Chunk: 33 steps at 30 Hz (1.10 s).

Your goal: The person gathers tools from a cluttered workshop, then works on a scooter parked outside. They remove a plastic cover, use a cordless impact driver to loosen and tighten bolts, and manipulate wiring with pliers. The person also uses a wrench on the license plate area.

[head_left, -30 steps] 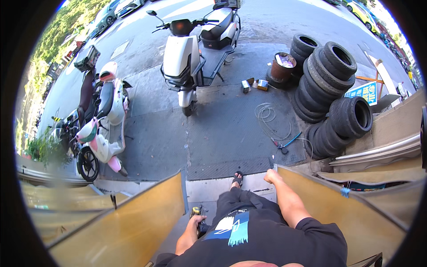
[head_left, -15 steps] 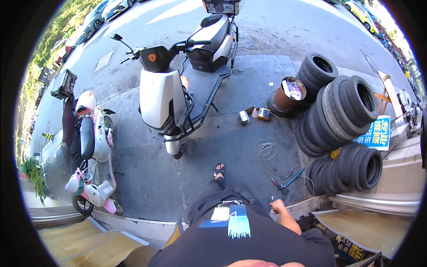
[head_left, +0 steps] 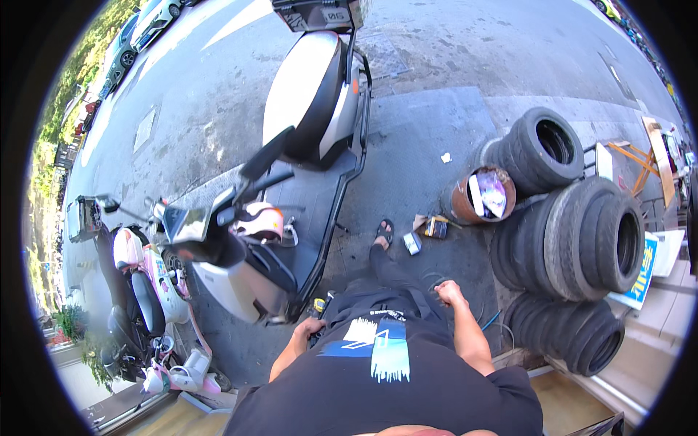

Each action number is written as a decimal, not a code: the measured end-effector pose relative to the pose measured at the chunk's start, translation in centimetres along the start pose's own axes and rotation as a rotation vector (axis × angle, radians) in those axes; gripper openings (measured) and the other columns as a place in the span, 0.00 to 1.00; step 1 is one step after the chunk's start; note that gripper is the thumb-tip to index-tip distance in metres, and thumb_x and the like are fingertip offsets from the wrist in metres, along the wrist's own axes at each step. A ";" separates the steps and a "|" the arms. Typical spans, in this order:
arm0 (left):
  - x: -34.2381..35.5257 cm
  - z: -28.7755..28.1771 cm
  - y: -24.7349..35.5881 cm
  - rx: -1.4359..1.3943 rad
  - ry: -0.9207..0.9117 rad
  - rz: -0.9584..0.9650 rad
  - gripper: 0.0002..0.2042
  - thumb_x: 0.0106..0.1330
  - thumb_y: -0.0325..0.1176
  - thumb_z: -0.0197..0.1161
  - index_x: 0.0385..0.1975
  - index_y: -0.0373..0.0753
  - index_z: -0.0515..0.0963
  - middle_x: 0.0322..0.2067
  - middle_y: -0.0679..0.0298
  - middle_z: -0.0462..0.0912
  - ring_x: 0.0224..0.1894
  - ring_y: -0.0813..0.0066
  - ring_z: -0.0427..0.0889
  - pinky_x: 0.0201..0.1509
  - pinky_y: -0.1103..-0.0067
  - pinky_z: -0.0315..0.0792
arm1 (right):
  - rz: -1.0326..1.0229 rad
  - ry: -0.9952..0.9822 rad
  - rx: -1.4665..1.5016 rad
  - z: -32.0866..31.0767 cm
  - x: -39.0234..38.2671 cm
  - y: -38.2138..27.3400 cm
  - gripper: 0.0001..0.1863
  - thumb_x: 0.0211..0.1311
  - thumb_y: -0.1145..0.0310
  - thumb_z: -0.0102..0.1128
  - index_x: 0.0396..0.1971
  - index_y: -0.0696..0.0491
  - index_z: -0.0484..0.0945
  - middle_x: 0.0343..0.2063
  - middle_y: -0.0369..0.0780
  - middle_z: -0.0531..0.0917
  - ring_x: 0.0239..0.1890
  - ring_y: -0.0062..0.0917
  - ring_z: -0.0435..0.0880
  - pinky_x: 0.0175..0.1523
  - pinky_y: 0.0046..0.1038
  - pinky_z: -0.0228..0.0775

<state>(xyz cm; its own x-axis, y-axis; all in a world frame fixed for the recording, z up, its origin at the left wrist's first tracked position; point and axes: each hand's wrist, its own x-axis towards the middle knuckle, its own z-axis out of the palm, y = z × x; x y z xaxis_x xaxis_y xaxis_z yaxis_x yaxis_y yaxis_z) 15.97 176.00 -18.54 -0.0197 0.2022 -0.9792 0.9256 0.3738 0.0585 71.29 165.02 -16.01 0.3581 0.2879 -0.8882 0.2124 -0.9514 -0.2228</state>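
Observation:
My left hand (head_left: 308,330) is closed around a black-and-yellow hand tool (head_left: 318,306), partly hidden against my dark clothes; it looks like a cordless driver. Just left of it stands the white-and-black electric scooter (head_left: 236,294), its front end close to me. An orange-and-white helmet-like thing (head_left: 260,221) rests on the scooter's footboard. On the other side, my right hand (head_left: 449,292) is closed in front of my right hip, fingers curled inward. Whatever it may hold is hidden. One sandalled foot (head_left: 384,234) is set forward beside the scooter.
Stacked worn tyres (head_left: 563,243) line the right side. A rusty bin (head_left: 463,201) with rubbish stands by them, near a small white-and-blue box (head_left: 412,243) and a yellow-and-black box (head_left: 436,227). A blue hose (head_left: 492,320) lies right. A pink-and-white scooter (head_left: 163,291) is parked left.
I have stepped forward, and the white scooter is now nearer, to my left. My left hand has come into view with the tool. My right hand has moved forward, still closed.

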 end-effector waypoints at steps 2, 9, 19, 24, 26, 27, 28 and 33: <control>1.4 -3.0 7.0 0.068 -0.047 -0.024 0.35 0.71 0.58 0.62 0.62 0.29 0.81 0.57 0.45 0.86 0.57 0.58 0.86 0.58 0.64 0.79 | 0.075 0.008 -0.033 -6.1 3.8 -6.3 0.18 0.76 0.55 0.64 0.38 0.57 0.86 0.22 0.39 0.86 0.18 0.25 0.83 0.22 0.32 0.75; 3.8 -12.2 30.3 -0.075 -0.115 -0.092 0.36 0.71 0.58 0.62 0.63 0.28 0.80 0.59 0.44 0.85 0.59 0.56 0.85 0.60 0.64 0.78 | -0.066 -0.575 -0.275 -21.1 14.6 -22.7 0.33 0.75 0.39 0.58 0.22 0.54 0.79 0.19 0.34 0.78 0.19 0.23 0.73 0.25 0.32 0.67; 11.4 -31.2 74.4 -0.242 -0.006 -0.048 0.37 0.71 0.59 0.62 0.64 0.28 0.79 0.61 0.42 0.83 0.62 0.54 0.84 0.63 0.63 0.77 | -0.213 -0.391 0.223 -52.3 30.0 -43.5 0.20 0.74 0.52 0.69 0.25 0.49 0.83 0.16 0.30 0.78 0.17 0.16 0.72 0.20 0.26 0.59; 12.7 -37.9 90.0 -0.136 0.281 0.136 0.34 0.69 0.59 0.67 0.60 0.34 0.83 0.53 0.47 0.87 0.57 0.54 0.86 0.59 0.66 0.78 | -0.175 -0.512 -0.039 -70.1 28.9 -58.9 0.18 0.77 0.61 0.61 0.23 0.49 0.78 0.15 0.30 0.76 0.12 0.16 0.71 0.17 0.23 0.59; 13.0 -40.9 96.0 -0.076 0.300 0.196 0.30 0.68 0.58 0.68 0.56 0.36 0.85 0.49 0.46 0.89 0.55 0.55 0.87 0.59 0.67 0.78 | -0.217 -0.591 -0.132 -75.0 30.1 -63.4 0.18 0.77 0.62 0.60 0.22 0.50 0.77 0.15 0.31 0.76 0.13 0.16 0.71 0.18 0.23 0.61; 13.4 -42.3 98.9 -0.089 0.264 0.214 0.28 0.67 0.57 0.69 0.53 0.37 0.87 0.46 0.47 0.89 0.52 0.54 0.88 0.56 0.66 0.78 | -0.221 -0.611 -0.202 -77.7 31.5 -65.7 0.19 0.77 0.62 0.59 0.22 0.50 0.77 0.15 0.31 0.76 0.13 0.16 0.72 0.19 0.23 0.62; 13.9 -43.5 102.0 -0.103 0.243 0.224 0.26 0.67 0.56 0.69 0.49 0.36 0.87 0.44 0.48 0.90 0.49 0.55 0.88 0.54 0.65 0.78 | -0.189 -0.649 -0.225 -80.0 33.3 -68.1 0.19 0.77 0.61 0.60 0.22 0.51 0.77 0.15 0.31 0.76 0.15 0.15 0.72 0.21 0.23 0.63; 18.9 -46.8 117.4 -0.479 0.188 0.234 0.20 0.69 0.47 0.70 0.47 0.35 0.88 0.38 0.58 0.89 0.41 0.68 0.85 0.46 0.69 0.76 | -0.158 -0.920 -0.733 -87.6 49.1 -83.0 0.23 0.74 0.55 0.66 0.19 0.50 0.76 0.16 0.30 0.76 0.17 0.15 0.73 0.23 0.25 0.65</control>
<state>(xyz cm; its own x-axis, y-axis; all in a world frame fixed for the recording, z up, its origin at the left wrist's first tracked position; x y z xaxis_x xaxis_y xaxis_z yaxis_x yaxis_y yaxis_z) 106.62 266.06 -21.11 0.0578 0.4703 -0.8806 0.6395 0.6599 0.3944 150.87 267.65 -5.94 -0.4433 -0.0745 -0.8933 0.7727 -0.5369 -0.3387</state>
